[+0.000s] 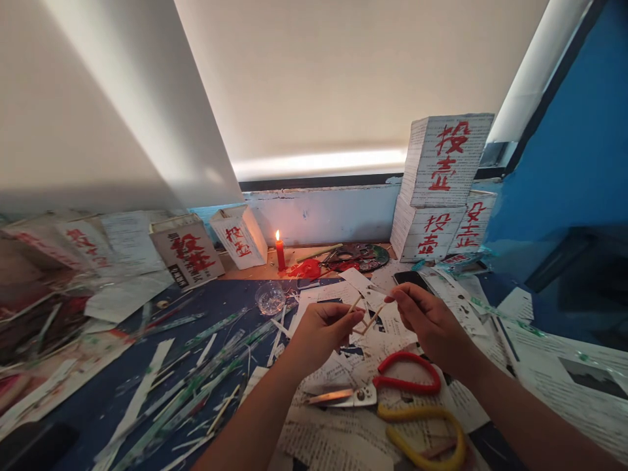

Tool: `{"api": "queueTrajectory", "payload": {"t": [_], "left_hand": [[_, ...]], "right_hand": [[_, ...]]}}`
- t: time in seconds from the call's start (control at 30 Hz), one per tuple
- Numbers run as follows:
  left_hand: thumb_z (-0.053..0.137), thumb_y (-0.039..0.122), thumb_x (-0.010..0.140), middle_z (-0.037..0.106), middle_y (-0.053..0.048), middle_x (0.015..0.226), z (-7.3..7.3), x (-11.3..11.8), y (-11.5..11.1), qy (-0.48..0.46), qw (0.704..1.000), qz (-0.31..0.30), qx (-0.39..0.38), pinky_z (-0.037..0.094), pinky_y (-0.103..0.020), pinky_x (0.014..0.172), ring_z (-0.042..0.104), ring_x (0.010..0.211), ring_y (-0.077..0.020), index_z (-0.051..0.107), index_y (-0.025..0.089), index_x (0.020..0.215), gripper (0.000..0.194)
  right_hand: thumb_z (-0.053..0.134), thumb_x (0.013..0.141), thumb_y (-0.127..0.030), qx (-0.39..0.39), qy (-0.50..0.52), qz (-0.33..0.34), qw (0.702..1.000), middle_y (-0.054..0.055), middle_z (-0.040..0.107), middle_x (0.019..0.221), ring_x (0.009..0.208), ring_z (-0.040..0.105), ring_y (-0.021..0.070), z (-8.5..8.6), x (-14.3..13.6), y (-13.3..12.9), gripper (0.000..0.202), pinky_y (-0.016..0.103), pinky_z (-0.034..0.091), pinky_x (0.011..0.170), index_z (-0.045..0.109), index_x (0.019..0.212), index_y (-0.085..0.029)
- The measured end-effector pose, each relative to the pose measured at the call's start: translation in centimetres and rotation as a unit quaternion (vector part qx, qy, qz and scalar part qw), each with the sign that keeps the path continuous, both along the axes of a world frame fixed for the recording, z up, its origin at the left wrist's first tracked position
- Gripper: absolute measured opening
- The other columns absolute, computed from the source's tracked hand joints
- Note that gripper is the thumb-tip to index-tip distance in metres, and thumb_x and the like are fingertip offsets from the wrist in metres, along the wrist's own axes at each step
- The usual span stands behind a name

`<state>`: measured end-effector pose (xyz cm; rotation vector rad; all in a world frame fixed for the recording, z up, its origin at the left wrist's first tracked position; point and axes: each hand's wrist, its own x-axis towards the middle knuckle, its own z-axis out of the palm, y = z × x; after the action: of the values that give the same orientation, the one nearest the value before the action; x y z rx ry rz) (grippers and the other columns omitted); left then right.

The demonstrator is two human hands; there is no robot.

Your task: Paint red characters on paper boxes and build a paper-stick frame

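Note:
My left hand is closed in a pinch around pale thin sticks joined at an angle over the papers. My right hand is also closed, its fingertips pinching the upper end of one stick. Where the sticks meet inside my left fingers is hidden. Just below my hands lie open scissors with one red and one yellow handle, resting on printed paper sheets. A dark phone sits behind my right hand.
A lit red candle stands at the back beside red-stained scraps. Paper-covered boxes with red characters are stacked at right, others at left. A clear cup and loose paper strips lie left.

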<state>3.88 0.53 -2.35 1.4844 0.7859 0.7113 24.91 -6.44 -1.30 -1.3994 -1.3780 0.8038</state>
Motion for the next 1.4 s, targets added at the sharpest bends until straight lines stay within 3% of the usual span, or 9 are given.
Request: {"api": "queueTrajectory", "payload": {"t": [0.23,0.4,0.53,0.73,0.87,1.1,1.4], "left_hand": [[0.069,0.048,0.086,0.052,0.003,0.051,0.1,-0.1,0.0,-0.002,1.0,0.001,0.007,0.03,-0.02,0.047,0.04,0.047,-0.0069,0.077,0.013,0.088,0.035],[0.07,0.047,0.086,0.053,0.003,0.052,0.3,0.0,-0.1,0.005,1.0,0.006,0.011,0.031,-0.021,0.047,0.042,0.047,-0.0076,0.077,0.014,0.087,0.034],[0.071,0.044,0.084,0.053,0.002,0.053,0.7,0.2,-0.2,0.013,0.997,0.054,0.045,0.031,-0.021,0.047,0.042,0.048,-0.0084,0.076,0.013,0.082,0.032],[0.069,0.04,0.086,0.057,-0.001,0.064,0.4,0.1,-0.3,0.043,0.982,0.116,0.145,0.033,-0.023,0.048,0.045,0.054,-0.0103,0.079,0.015,0.08,0.028],[0.067,0.04,0.088,0.058,-0.003,0.068,0.0,-0.1,-0.3,0.06,0.974,0.117,0.183,0.035,-0.023,0.049,0.048,0.056,-0.0118,0.081,0.016,0.087,0.028],[0.065,0.039,0.09,0.06,-0.004,0.072,-0.3,0.0,-0.2,0.071,0.97,0.11,0.204,0.038,-0.024,0.05,0.051,0.059,-0.0126,0.081,0.017,0.094,0.028],[0.064,0.041,0.09,0.058,-0.003,0.071,-0.2,-0.1,-0.2,0.077,0.97,0.107,0.203,0.039,-0.024,0.049,0.051,0.058,-0.0125,0.081,0.019,0.094,0.029]], "right_hand": [[0.045,0.101,-0.049,0.025,-0.097,-0.007,0.995,-0.005,0.041,0.064,0.058,0.036,0.0119,1.3,-0.5,-0.4,0.034,0.025,0.031,0.054,0.064,0.094,-0.022],[0.048,0.099,-0.048,0.022,-0.094,-0.014,0.995,-0.005,0.045,0.065,0.057,0.039,0.0117,1.5,-0.2,-0.4,0.032,0.024,0.033,0.052,0.065,0.095,-0.021],[0.054,0.096,-0.048,0.028,-0.078,-0.065,0.994,-0.003,0.053,0.067,0.058,0.046,0.0122,1.6,0.8,-0.1,0.031,0.024,0.035,0.052,0.069,0.101,-0.021],[0.057,0.094,-0.043,0.056,-0.186,-0.076,0.978,-0.001,0.067,0.071,0.061,0.055,0.0145,1.6,1.2,-0.1,0.027,0.026,0.04,0.055,0.073,0.09,-0.022],[0.057,0.094,-0.041,0.07,-0.223,-0.065,0.97,-0.002,0.071,0.073,0.058,0.057,0.0144,1.4,1.0,-0.2,0.024,0.026,0.041,0.054,0.075,0.092,-0.024],[0.058,0.094,-0.036,0.077,-0.226,-0.041,0.97,-0.001,0.076,0.083,0.071,0.067,0.0163,1.2,0.8,-0.1,0.021,0.025,0.048,0.065,0.075,0.095,-0.024],[0.059,0.093,-0.033,0.106,-0.248,-0.069,0.961,-0.001,0.076,0.085,0.072,0.069,0.0163,0.9,1.3,0.1,0.017,0.026,0.05,0.067,0.074,0.096,-0.024]]}}
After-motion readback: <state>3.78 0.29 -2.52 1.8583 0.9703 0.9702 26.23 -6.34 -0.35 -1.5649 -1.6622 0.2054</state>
